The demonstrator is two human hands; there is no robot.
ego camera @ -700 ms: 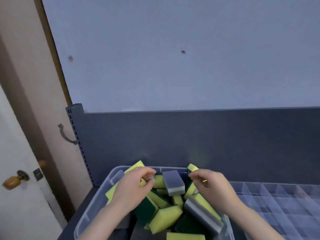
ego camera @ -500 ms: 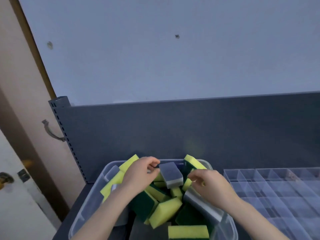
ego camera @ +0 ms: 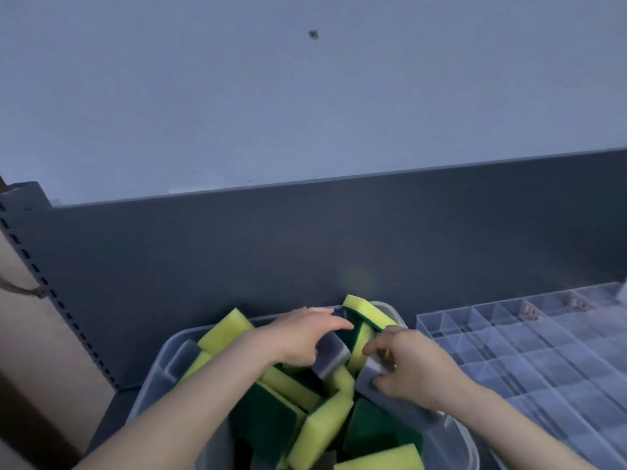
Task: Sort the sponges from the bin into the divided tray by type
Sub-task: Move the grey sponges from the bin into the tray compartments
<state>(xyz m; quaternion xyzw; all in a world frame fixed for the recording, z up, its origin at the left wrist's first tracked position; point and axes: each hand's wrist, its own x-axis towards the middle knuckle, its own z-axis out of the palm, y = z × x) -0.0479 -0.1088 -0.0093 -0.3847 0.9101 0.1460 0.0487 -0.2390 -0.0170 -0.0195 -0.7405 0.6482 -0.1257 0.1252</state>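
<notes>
A clear plastic bin (ego camera: 159, 364) at the bottom centre holds several yellow-and-green sponges (ego camera: 320, 429) and grey-and-white sponges. My left hand (ego camera: 298, 337) lies over a grey sponge (ego camera: 330, 356) in the middle of the pile, fingers wrapped on it. My right hand (ego camera: 412, 371) grips another grey-and-white sponge (ego camera: 376, 381) at the bin's right side, thumb under and fingers on top. The clear divided tray (ego camera: 529, 354) sits to the right of the bin, its near compartments holding no sponges.
A dark grey back panel (ego camera: 305, 249) runs behind the bin and tray, with a perforated upright post (ego camera: 20, 232) at the left. A pale wall rises above it. Small brownish items (ego camera: 531, 312) sit in the tray's far compartments.
My view has shifted left-to-right and down. My left hand moved right onto the middle grey sponge. My right hand dropped and closed on the grey sponge at the bin's right side.
</notes>
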